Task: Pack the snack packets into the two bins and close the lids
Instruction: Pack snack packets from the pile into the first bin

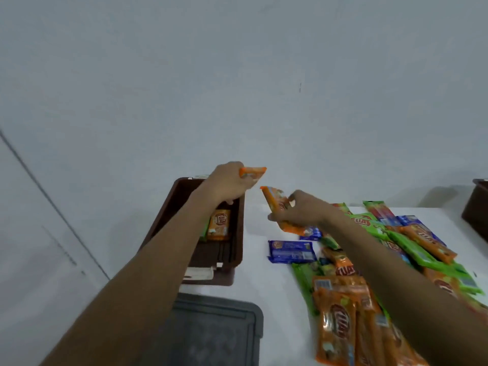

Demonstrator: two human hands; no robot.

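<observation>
My left hand [229, 184] hovers over the far end of an open brown bin [239, 231], shut on an orange snack packet [254, 172]. My right hand [303, 210] is just right of the bin, above the white table, gripping another orange packet [276, 203] that tilts up toward the left. Inside the bin lies an orange packet [218, 224] beside a green one, partly hidden by my left forearm. A blue packet [291, 251] lies alone on the table. A heap of orange, green and blue packets [369, 273] spreads under my right arm.
A grey lid [211, 326] lies flat on the table in front of the brown bin. A second brown bin [478, 210] shows at the right edge. The white table [253, 286] stands against a pale wall.
</observation>
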